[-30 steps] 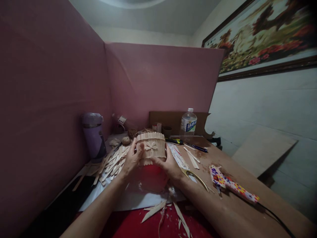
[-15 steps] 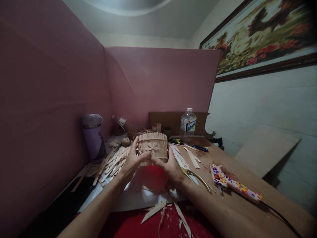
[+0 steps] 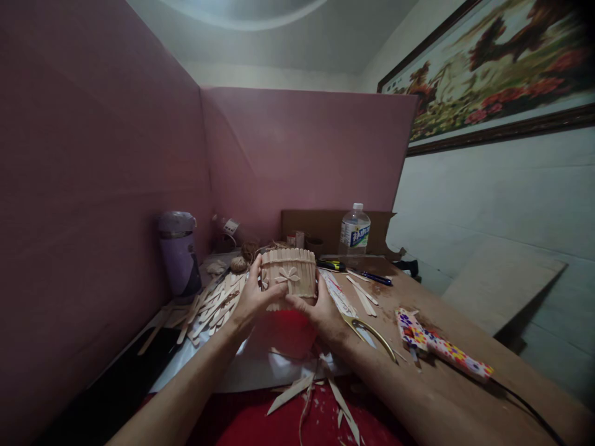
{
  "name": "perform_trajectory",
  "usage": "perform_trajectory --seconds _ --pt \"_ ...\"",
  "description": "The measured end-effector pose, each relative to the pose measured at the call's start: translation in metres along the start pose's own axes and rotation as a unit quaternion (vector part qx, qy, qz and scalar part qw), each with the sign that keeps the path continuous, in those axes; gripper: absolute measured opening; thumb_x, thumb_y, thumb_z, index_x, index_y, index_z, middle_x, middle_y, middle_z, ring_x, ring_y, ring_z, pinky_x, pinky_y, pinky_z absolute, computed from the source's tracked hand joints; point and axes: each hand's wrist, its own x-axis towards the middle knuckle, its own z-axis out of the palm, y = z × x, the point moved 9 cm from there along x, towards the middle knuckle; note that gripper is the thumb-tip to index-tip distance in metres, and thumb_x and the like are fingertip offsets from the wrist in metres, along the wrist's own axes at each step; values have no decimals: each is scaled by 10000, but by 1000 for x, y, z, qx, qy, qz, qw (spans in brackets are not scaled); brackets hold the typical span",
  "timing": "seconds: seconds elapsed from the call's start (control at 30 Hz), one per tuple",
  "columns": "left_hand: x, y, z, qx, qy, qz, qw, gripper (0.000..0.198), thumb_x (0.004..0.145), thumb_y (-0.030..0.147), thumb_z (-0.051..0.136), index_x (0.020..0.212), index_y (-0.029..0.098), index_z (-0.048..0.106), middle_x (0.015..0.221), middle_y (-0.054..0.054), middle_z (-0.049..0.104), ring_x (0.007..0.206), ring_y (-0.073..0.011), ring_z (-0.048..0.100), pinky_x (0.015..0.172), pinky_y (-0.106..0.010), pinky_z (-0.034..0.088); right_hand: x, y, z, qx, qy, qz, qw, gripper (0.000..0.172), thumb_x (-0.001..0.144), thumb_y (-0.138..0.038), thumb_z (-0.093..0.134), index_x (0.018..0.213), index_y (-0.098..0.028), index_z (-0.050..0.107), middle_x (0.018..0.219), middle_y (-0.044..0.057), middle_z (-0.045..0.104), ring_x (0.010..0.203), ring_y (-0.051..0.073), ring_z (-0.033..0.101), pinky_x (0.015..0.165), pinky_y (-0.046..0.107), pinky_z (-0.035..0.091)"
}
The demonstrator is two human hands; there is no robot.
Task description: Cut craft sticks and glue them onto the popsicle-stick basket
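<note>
Between my hands is a round pot made of upright wooden craft sticks (image 3: 302,275), with a band of twine near its top and a pale petal flower on its front. My left hand (image 3: 260,294) grips its left side, thumb across the lower front. On the other side, my right hand (image 3: 316,305) holds the pot with the thumb under the flower. The far fingers of both hands are partly hidden behind it. Below lie a white sheet (image 3: 237,375) and a red surface (image 3: 232,421) with wood splinters (image 3: 292,394).
Loose craft sticks (image 3: 218,303) are heaped at left beside a purple tumbler (image 3: 179,254). To the right are gold-handled scissors (image 3: 376,334), a flower-patterned glue gun (image 3: 441,347) with a cord, a utility knife (image 3: 331,265) and a pen (image 3: 376,278). A plastic bottle (image 3: 356,232) stands behind.
The whole view has shifted very slightly, so things sit a little further right. Both hands keep the same hold on the pot.
</note>
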Motion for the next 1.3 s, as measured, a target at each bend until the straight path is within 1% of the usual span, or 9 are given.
perform_trajectory --seconds 0.2,0.3,0.43,0.53,0.73,0.83,0.93,1.07,1.3 --pt "-1 3 -3 6 33 8 999 885 554 186 750 1344 185 350 1307 -129 469 1217 -280 418 1021 -374 312 -2 0 1 -7 -1 4 1000 777 652 -387 722 1307 -245 327 1234 96 544 1064 231 562 900 391 444" --pt "-4 7 0 -1 32 11 999 871 548 162 734 1336 174 362 1306 -136 466 1190 -283 444 1006 -381 330 -2 1 1 -12 1 4 1000 795 649 -380 728 1311 -246 309 1233 88 546 1073 227 558 909 389 437" --pt "-6 11 0 21 40 14 999 858 556 150 706 1339 165 355 1303 -136 466 1176 -284 454 989 -378 350 -2 1 2 -13 -4 3 1000 788 654 -371 728 1312 -251 312 1230 79 552 1081 221 555 906 373 443" --pt "-7 11 2 18 31 1 999 855 582 161 683 1356 163 320 1308 -131 462 1163 -275 467 970 -366 372 -3 -1 3 -6 -11 -2 1000 776 664 -360 721 1316 -244 316 1232 81 552 1087 221 552 911 372 441" --pt "-8 11 4 -5 5 -2 1000 842 588 177 687 1352 180 333 1288 -106 493 1166 -271 469 961 -351 384 -1 1 1 -2 -5 -8 1000 794 673 -349 720 1331 -260 283 1264 71 529 1119 213 530 946 381 412" --pt "-8 11 5 -13 -3 -2 1000 854 595 197 689 1362 179 313 1287 -108 499 1168 -272 470 958 -353 388 0 2 2 -2 -5 -8 1000 780 668 -366 719 1319 -248 305 1264 81 528 1117 221 532 938 381 420" --pt "-9 12 6 4 3 -7 1000 878 595 205 692 1373 163 285 1285 -120 496 1162 -280 473 946 -358 399 -1 1 1 -11 -1 -4 1000 771 654 -370 725 1304 -249 328 1245 80 544 1098 229 544 920 384 431" --pt "-9 13 4 37 21 -1 999 893 589 214 695 1372 127 275 1322 -142 447 1177 -274 457 971 -341 373 -2 -2 4 4 -12 -11 1000 760 668 -354 717 1309 -249 322 1234 85 550 1084 224 553 908 380 439" --pt "-10 15 6 38 15 -2 999 879 595 211 682 1372 153 274 1214 -124 538 1110 -279 510 921 -356 417 -3 0 3 -1 -7 -8 1000 793 653 -358 728 1319 -240 313 1253 99 532 1109 233 535 929 401 422"
